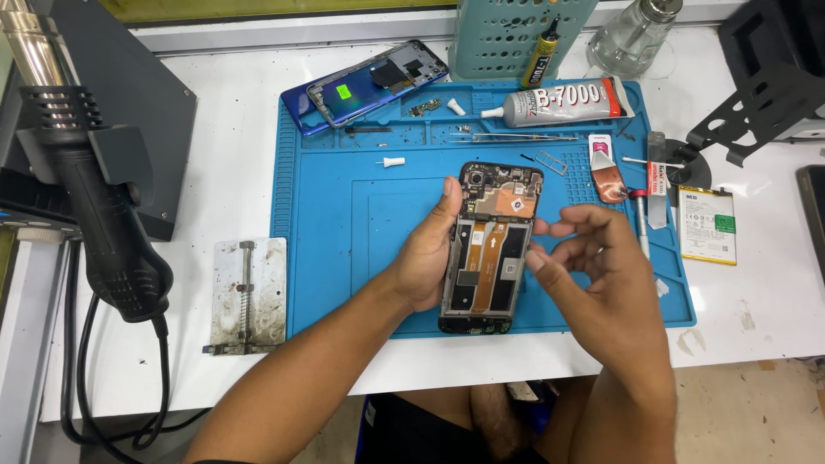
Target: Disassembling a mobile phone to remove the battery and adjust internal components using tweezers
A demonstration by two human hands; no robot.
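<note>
An opened phone (492, 245) with its back cover off lies lengthwise over a blue work mat (344, 223), showing its circuit board and orange flex cables. My left hand (427, 258) grips its left edge, thumb near the top corner. My right hand (597, 266) hovers just right of the phone, fingers curled and apart, fingertips close to its right edge, holding nothing that I can see.
On the mat's far side lie a blue phone back cover (374, 82), a glue tube (563, 101), tweezers (516, 136) and small parts. A phone battery (706, 225) rests at the right. A hot-air gun (94, 206) hangs at left, beside a metal board holder (247, 295).
</note>
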